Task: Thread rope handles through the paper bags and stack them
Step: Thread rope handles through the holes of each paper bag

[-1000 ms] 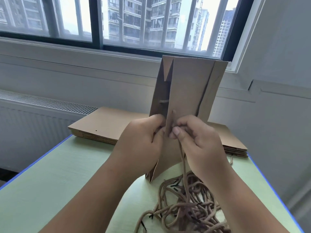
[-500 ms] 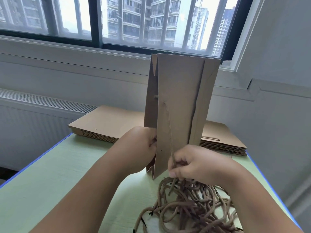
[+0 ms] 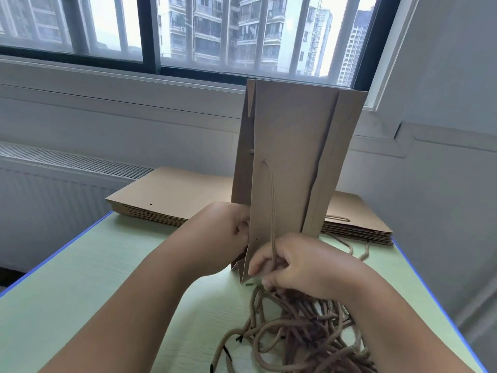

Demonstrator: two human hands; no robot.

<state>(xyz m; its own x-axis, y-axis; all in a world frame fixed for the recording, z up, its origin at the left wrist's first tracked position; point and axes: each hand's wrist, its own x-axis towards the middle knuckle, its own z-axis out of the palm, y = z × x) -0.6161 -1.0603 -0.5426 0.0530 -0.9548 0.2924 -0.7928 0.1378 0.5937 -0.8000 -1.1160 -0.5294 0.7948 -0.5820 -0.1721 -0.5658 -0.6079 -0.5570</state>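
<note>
The paper bag (image 3: 290, 157) stands upright mid-way across the table (image 3: 80, 292), its lower left edge grasped by the left grip (image 3: 215, 238). The right grip (image 3: 304, 267), just beside it, clenches a rope (image 3: 272, 205) running up to a hole in the bag's front. Loose ropes (image 3: 304, 335) lie near right; a stack of flat bags (image 3: 166, 192) lies far.

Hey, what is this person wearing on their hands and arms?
Nothing that shows: the left hand and right hand are ungloved, with no ring visible, and both forearms are bare to the picture's edge, no sleeve, watch or bracelet in view.
</note>
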